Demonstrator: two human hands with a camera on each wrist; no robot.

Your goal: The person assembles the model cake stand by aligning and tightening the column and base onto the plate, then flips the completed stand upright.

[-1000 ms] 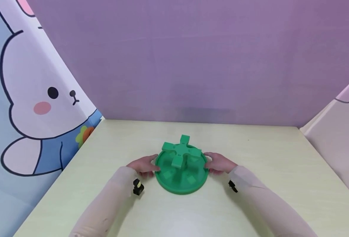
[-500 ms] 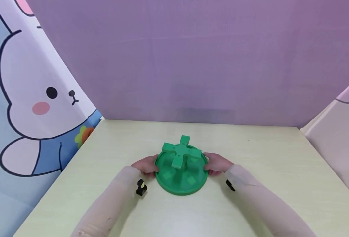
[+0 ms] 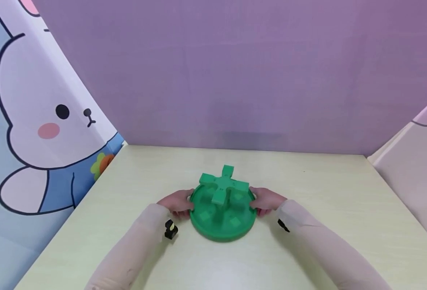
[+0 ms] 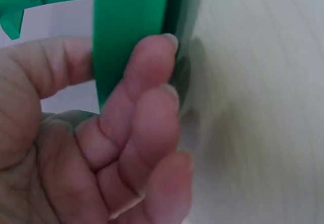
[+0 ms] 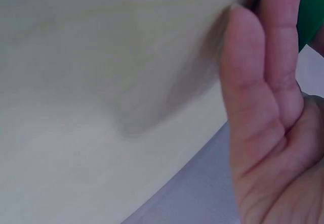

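Note:
A round green tray-like base (image 3: pixel 213 227) with a raised rim stands in the middle of the table. Above its centre sits a green cross-shaped piece (image 3: pixel 223 183) on a post, mostly hidden by the cross. My left hand (image 3: pixel 175 202) pinches the rim on the left side, thumb above and fingers curled at the outside and underneath. In the left wrist view, the fingertips (image 4: pixel 157 52) lie between the green wall (image 4: pixel 131 21) and the tabletop. My right hand (image 3: pixel 268 199) grips the opposite side; only its outer fingers (image 5: pixel 248 67) and a sliver of green (image 5: pixel 309 11) show in the right wrist view.
A pale wooden tabletop (image 3: pixel 329 209) spreads around the base. Behind it rises a purple cloth wall (image 3: pixel 235 72); a cartoon rabbit curtain (image 3: pixel 36 88) hangs at the left, and a pale curtain (image 3: pixel 416 161) at the right. Each sleeve carries a small black device (image 3: pixel 171 229).
My hands have closed in on the rim from both sides. The base's near edge now appears slightly lower and wider in the head view, and the cross has shifted slightly right.

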